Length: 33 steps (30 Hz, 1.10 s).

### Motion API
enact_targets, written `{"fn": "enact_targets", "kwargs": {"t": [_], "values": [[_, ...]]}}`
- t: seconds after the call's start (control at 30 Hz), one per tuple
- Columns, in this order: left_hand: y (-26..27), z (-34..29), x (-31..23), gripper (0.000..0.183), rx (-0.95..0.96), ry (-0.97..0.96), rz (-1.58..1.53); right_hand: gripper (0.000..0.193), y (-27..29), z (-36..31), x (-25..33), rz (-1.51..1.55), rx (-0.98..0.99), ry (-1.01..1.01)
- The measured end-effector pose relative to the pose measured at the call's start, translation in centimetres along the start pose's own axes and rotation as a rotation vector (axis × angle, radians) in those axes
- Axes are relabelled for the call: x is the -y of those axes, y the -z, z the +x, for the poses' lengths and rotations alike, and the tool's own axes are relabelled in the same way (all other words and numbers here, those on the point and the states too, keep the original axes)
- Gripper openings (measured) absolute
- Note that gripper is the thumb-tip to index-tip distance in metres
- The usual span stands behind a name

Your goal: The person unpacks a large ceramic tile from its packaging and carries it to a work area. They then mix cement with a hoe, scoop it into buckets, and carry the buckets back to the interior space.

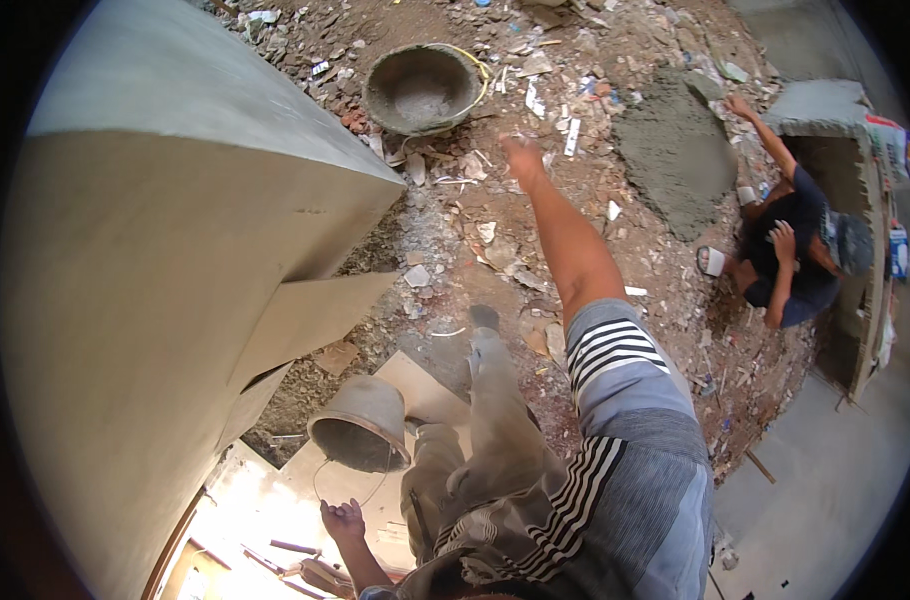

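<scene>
My left hand (343, 521) is closed around the thin wire handle of a grey, mortar-stained bucket (360, 408). The bucket hangs tilted beside my legs, its dark mouth facing my hand. My right arm stretches far forward over the rubble, and my right hand (521, 158) has its fingers apart and holds nothing that I can see. Nearest to it, a little ahead and to the left, stands a round mortar-crusted bucket (422, 88) with a yellow handle. Wet grey cement lines its inside.
A heap of wet mortar (670, 145) spreads on the rubble-strewn ground (455, 230). At the right a co-worker (790, 235) in dark clothes crouches, one arm reaching toward the heap, beside a rough concrete structure (825, 105). A plastered wall (175, 220) fills the left. Boards (425, 385) lie near my feet.
</scene>
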State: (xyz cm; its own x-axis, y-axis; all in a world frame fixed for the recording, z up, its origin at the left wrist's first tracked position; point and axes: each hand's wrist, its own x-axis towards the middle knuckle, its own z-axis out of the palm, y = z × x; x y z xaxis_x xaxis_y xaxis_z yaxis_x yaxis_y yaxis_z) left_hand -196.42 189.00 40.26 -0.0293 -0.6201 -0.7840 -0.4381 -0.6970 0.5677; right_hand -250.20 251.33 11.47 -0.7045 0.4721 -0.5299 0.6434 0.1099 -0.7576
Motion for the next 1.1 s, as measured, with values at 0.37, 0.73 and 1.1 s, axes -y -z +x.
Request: {"fn": "enact_targets", "kwargs": {"t": [0.37,0.73,1.1], "values": [[3.2,1.3,-2.7,0.031,-0.005,0.983,-1.489,0.053,-6.4,5.7,10.4,0.446,0.065,0.083],[14.2,0.6,-6.3,0.035,0.075,0.382,-0.753,0.042,-1.1,-14.7,10.9,0.308,-0.158,0.123],[26.2,-2.8,-3.5,0.054,-0.215,-0.522,0.451,0.027,4.0,-37.1,-0.5,-1.288,-0.109,0.559]]}}
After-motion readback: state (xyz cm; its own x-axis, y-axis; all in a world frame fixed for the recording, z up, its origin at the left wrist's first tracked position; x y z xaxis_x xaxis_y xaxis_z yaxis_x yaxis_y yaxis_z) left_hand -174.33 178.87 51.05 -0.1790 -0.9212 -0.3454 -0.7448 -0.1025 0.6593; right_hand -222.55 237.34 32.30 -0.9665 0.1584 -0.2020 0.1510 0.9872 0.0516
